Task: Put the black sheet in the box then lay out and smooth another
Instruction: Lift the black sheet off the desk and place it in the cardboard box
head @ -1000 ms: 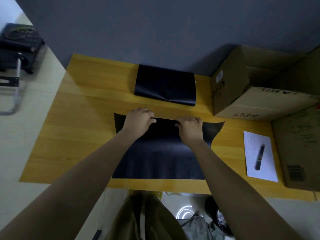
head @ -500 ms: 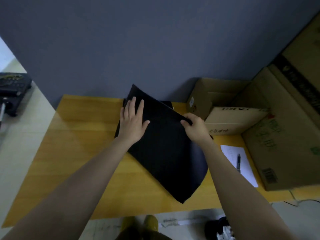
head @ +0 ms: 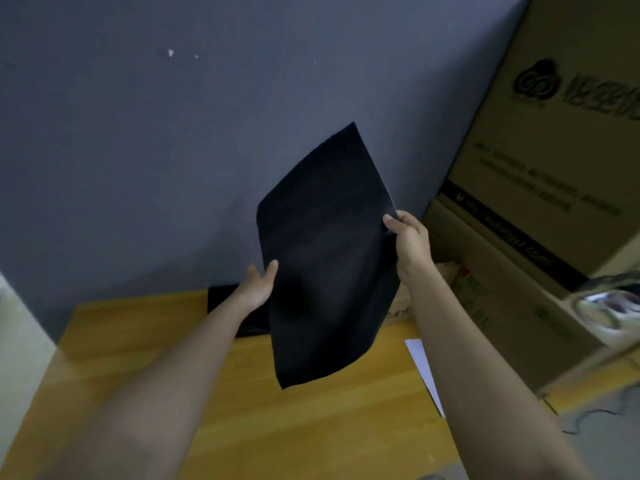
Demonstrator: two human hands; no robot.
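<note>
A black sheet (head: 325,258) hangs in the air above the wooden table (head: 145,375), tilted with one corner up against the wall. My left hand (head: 258,284) grips its left edge, thumb on the front. My right hand (head: 408,237) pinches its right edge higher up. Behind my left wrist, a stack of more black sheets (head: 221,296) lies at the back of the table, mostly hidden. To the right, the cardboard box (head: 446,237) shows only part of its wall; the held sheet and my right arm hide its opening.
A tall cardboard carton (head: 540,161) with dark printing rises at the right, with a lower carton (head: 502,327) in front of it. A white paper (head: 424,368) lies on the table by my right forearm. A grey wall stands close behind.
Both hands lifted the black sheet off the table, raising it up and to the right toward the boxes. My view has tilted up and to the right.
</note>
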